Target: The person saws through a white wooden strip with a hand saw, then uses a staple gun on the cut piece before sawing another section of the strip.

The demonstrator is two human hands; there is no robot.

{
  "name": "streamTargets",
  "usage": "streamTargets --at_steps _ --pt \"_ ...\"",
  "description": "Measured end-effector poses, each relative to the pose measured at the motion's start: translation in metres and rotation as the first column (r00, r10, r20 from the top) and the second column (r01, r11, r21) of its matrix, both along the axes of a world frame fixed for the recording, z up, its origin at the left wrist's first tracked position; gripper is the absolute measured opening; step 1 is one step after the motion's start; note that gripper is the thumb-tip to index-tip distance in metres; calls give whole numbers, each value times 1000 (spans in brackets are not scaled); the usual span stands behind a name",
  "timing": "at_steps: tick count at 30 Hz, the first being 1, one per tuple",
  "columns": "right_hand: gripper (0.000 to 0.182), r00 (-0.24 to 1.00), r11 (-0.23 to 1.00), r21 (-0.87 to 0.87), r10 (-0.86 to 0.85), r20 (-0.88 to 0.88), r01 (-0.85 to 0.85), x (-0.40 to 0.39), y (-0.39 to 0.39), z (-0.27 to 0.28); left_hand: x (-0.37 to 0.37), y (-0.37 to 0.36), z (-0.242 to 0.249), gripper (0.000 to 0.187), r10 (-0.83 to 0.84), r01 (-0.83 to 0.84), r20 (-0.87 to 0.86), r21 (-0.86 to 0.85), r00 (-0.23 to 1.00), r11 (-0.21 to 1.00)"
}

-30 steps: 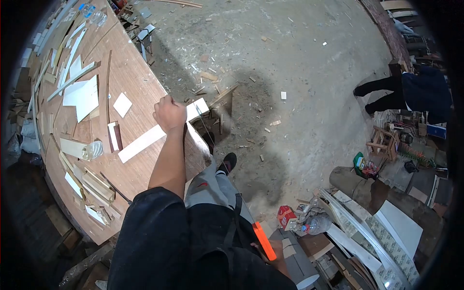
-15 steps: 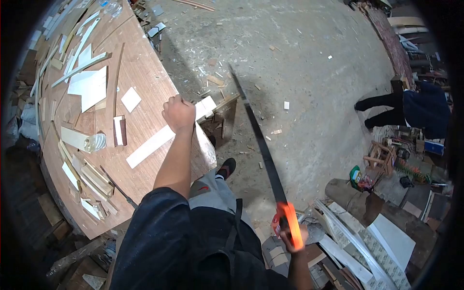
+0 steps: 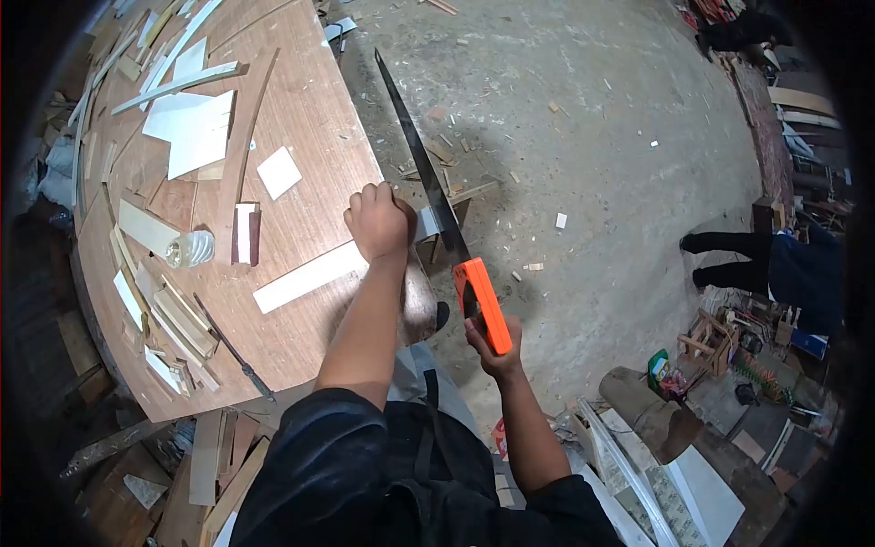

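Observation:
My right hand [image 3: 497,346] is closed round the orange handle of a handsaw [image 3: 417,150]. Its long dark blade slants up and to the left, past the table's edge. A white strip [image 3: 305,281] lies across the wooden table [image 3: 319,109], with its far end sticking out over the edge. There my left hand [image 3: 378,223] grips the strip, fingers curled and partly hidden. The blade crosses the overhanging end, just right of that hand; whether it touches cannot be made out.
On the table are a white square [image 3: 279,173], a spiral bulb [image 3: 190,249], a thin dark tool [image 3: 232,346] and several wood offcuts. Scraps lie on the concrete floor [image 3: 583,137]. At the right stands another person [image 3: 802,273], near a small wooden stool [image 3: 708,344].
My right hand has brought the saw up and left, from low beside my body to the strip's overhanging end. My left hand stays on the strip; the view has shifted.

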State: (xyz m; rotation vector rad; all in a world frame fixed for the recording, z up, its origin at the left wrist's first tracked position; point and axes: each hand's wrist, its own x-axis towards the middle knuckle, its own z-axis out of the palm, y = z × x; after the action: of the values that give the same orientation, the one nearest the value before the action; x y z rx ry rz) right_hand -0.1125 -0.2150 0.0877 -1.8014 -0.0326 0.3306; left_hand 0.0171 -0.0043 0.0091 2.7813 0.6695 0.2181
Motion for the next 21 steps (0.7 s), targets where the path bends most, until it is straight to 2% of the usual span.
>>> streamTargets --at_steps 6,12,15,19,21 --pt "18 992 991 -114 75 105 -63 10 7 -16 -1 -2 5 17 -7 8 25 -14 1000 1000" --pt "11 991 999 -22 48 126 -45 16 12 -13 -1 0 1 15 -25 25 29 6 999 1000" --pt "10 983 989 -125 96 157 -76 13 9 -21 -1 0 0 12 -23 23 30 -3 999 1000" --pt "10 993 996 -63 65 94 -59 11 11 -23 -2 1 -2 13 -21 21 -2 5 1000 1000" --pt "12 988 993 -97 76 136 -63 11 12 -25 -1 1 -1 15 -20 20 -17 -13 1000 1000"
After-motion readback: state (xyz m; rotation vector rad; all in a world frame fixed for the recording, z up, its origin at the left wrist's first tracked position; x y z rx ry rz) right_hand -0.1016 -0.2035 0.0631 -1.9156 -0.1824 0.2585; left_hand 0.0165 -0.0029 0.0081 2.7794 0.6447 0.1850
